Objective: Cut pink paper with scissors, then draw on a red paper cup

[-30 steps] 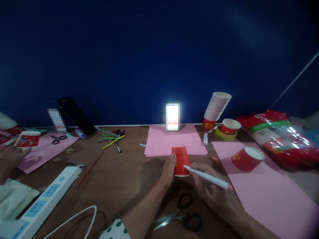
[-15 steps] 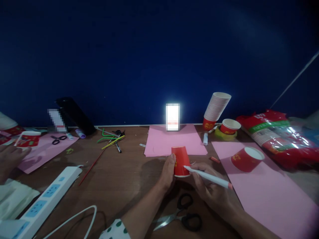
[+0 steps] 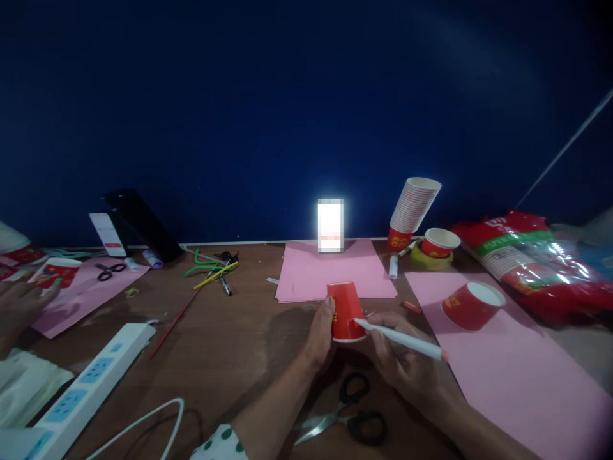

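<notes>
A red paper cup [image 3: 345,308], mouth down and tilted, is gripped from its left side by my left hand [image 3: 320,332]. My right hand [image 3: 407,358] is closed around a white marker [image 3: 407,338] with a pinkish-red end. The marker's tip touches the cup's side, low near the rim. Any mark it leaves is too small to make out. Just below my hands, black-handled scissors [image 3: 347,412] lie partly spread on the table. A stack of pink paper [image 3: 330,275] lies beyond the cup.
On the right, a red cup [image 3: 472,308] rests on pink paper [image 3: 507,370]. A leaning cup stack [image 3: 414,207] and a red plastic package [image 3: 527,262] stand behind. To the left are bent pipe cleaners [image 3: 211,275], a power strip [image 3: 90,377] and another person's hand [image 3: 22,306].
The marker tip stays on the cup, shifted only slightly. At far left, the other person's hand and cup have moved a little. The view has drifted slightly.
</notes>
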The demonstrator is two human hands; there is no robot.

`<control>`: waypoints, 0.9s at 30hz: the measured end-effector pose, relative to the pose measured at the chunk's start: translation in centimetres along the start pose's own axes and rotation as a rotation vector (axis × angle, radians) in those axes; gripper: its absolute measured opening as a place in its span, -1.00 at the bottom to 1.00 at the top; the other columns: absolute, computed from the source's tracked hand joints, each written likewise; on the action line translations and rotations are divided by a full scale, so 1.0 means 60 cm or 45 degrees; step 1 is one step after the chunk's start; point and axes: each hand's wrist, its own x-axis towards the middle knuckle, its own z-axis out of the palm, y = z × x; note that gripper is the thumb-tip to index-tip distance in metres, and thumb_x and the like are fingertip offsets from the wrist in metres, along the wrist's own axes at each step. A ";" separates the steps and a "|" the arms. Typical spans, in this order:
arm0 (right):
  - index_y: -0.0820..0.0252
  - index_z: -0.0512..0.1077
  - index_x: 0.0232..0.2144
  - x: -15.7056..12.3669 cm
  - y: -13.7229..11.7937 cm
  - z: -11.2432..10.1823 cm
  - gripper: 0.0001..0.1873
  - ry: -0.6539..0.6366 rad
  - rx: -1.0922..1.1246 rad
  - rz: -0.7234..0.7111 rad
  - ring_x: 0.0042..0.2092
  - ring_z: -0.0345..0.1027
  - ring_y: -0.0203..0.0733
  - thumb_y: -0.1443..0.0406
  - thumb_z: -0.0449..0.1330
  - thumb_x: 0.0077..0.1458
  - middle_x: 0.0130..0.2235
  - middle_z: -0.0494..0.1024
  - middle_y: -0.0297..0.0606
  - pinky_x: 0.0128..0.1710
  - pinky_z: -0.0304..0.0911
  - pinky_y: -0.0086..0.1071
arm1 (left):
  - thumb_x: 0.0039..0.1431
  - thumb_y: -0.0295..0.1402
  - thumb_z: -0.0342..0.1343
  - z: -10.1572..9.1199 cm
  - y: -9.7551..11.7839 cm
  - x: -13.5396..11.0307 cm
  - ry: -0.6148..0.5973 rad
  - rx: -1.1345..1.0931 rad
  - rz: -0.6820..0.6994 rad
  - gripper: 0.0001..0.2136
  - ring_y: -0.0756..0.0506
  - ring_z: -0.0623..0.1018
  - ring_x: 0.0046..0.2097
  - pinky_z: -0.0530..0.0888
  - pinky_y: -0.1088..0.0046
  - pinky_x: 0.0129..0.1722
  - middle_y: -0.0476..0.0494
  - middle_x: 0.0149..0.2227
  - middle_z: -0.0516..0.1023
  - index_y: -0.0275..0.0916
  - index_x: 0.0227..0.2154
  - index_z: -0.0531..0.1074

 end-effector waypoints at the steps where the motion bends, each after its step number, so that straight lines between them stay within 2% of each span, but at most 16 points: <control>1: 0.17 0.42 -0.31 0.000 -0.002 -0.001 -0.89 -0.001 -0.007 0.003 -0.34 0.51 -0.17 0.32 0.09 0.17 -0.35 0.57 -0.23 -0.31 0.46 -0.35 | -0.04 0.16 0.08 0.002 0.002 -0.002 0.003 0.016 0.002 -0.41 -0.12 0.51 -0.34 0.39 0.31 -0.22 -0.26 -0.30 0.56 -0.37 -0.27 0.47; 9: 0.18 0.42 -0.32 0.002 -0.004 -0.005 -0.88 0.007 0.023 0.021 -0.32 0.51 -0.15 0.34 0.08 0.17 -0.35 0.56 -0.22 -0.30 0.45 -0.34 | 0.04 0.12 0.03 0.009 0.008 -0.006 -0.125 -0.132 -0.084 -0.44 -0.13 0.51 -0.36 0.40 0.33 -0.25 -0.27 -0.38 0.55 -0.39 -0.28 0.46; 13: 0.17 0.41 -0.31 -0.001 0.001 -0.003 -0.90 0.004 0.043 0.050 -0.33 0.52 -0.15 0.33 0.08 0.17 -0.34 0.57 -0.23 -0.33 0.45 -0.35 | 0.07 0.06 0.04 0.009 0.007 -0.006 -0.114 -0.191 -0.067 -0.49 -0.13 0.52 -0.32 0.40 0.34 -0.20 -0.28 -0.36 0.56 -0.40 -0.29 0.46; 27: 0.15 0.41 -0.31 -0.001 0.007 -0.005 -0.91 0.045 -0.052 -0.026 -0.32 0.52 -0.17 0.36 0.11 0.13 -0.36 0.60 -0.28 -0.23 0.40 -0.34 | 0.08 0.04 0.05 0.010 0.010 -0.006 -0.090 -0.256 -0.110 -0.49 -0.17 0.53 -0.25 0.38 0.30 -0.10 -0.31 -0.30 0.57 -0.42 -0.30 0.48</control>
